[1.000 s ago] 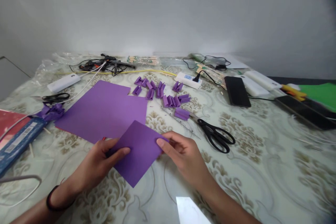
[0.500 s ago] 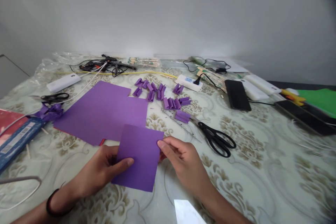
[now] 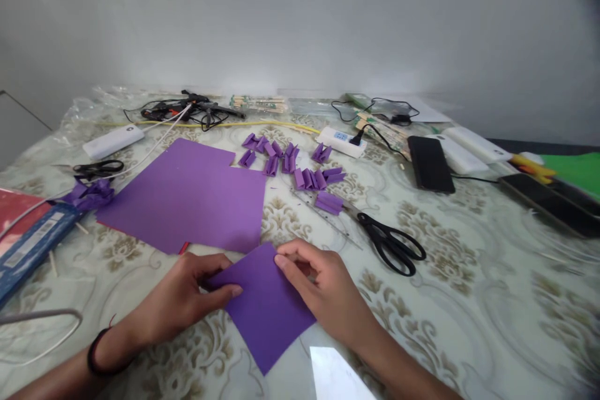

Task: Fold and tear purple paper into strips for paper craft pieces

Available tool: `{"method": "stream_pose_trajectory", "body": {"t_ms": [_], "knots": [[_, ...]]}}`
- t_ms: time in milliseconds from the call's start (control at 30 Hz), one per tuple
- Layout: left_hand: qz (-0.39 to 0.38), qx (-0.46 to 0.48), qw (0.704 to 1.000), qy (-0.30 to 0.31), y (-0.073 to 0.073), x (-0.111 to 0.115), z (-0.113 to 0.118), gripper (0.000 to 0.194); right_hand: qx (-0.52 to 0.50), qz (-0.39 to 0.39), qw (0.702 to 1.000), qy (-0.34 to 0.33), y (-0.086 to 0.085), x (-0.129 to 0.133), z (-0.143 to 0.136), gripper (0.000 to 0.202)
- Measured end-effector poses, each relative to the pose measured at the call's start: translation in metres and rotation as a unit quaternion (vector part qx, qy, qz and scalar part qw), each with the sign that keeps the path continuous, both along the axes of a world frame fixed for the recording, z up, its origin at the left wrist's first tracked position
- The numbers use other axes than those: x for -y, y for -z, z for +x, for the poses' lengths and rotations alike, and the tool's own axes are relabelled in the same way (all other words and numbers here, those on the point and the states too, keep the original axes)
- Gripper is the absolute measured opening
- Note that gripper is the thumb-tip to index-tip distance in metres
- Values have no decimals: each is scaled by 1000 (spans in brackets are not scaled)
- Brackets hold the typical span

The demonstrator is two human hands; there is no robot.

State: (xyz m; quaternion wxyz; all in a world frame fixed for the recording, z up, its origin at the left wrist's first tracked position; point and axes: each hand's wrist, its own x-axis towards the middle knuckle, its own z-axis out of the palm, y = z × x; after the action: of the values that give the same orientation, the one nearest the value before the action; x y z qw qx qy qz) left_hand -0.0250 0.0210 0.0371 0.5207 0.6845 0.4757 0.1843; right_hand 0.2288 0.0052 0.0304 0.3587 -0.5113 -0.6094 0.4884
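Between my hands is a square sheet of purple paper (image 3: 268, 312), turned so one corner points down toward me. My left hand (image 3: 192, 290) pinches its left corner, thumb on top and fingers underneath. My right hand (image 3: 316, 281) grips the upper right edge between thumb and fingers. Just beyond lies a larger purple sheet (image 3: 201, 194) with a notch cut from its far right side. Several small folded purple paper pieces (image 3: 289, 159) are grouped on the table past my right hand. Black-handled scissors (image 3: 391, 242) rest at the right, a folded purple piece (image 3: 329, 203) over their blades.
A clear ruler (image 3: 335, 225) lies beside the scissors. Farther back are a white power strip (image 3: 341, 141), a phone (image 3: 430, 164), tangled black cables (image 3: 197, 111) and a white power bank (image 3: 114, 142). Smaller scissors (image 3: 98, 168) and a blue package (image 3: 35, 253) are at left.
The purple square has rotated, from nearly upright edges to a diamond with a corner toward me. Both hands still hold it. The view has shifted slightly.
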Motion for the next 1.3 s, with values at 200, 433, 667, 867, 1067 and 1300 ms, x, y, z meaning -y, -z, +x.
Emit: {"method": "stream_pose_trajectory", "body": {"t_ms": [200, 433, 667, 867, 1067, 1300], "knots": [[-40, 34, 998, 21, -3, 1, 11, 27, -13, -33, 998, -60, 1, 2, -6, 16], [14, 2, 999, 46, 8, 8, 15, 26, -17, -55, 989, -137, 6, 10, -16, 17], [32, 10, 999, 25, -3, 5, 5, 30, -11, -39, 989, -143, 0, 7, -10, 19], [97, 28, 989, -106, -6, -27, -29, 28, 19, -9, 995, -93, -4, -14, 15, 16], [112, 66, 980, -152, 1, -36, -29, 30, 50, 41, 998, -2, -1, -29, 30, 13], [94, 34, 992, -76, 12, -15, -11, 29, 19, 35, 999, -34, 4, -15, 8, 6]]}}
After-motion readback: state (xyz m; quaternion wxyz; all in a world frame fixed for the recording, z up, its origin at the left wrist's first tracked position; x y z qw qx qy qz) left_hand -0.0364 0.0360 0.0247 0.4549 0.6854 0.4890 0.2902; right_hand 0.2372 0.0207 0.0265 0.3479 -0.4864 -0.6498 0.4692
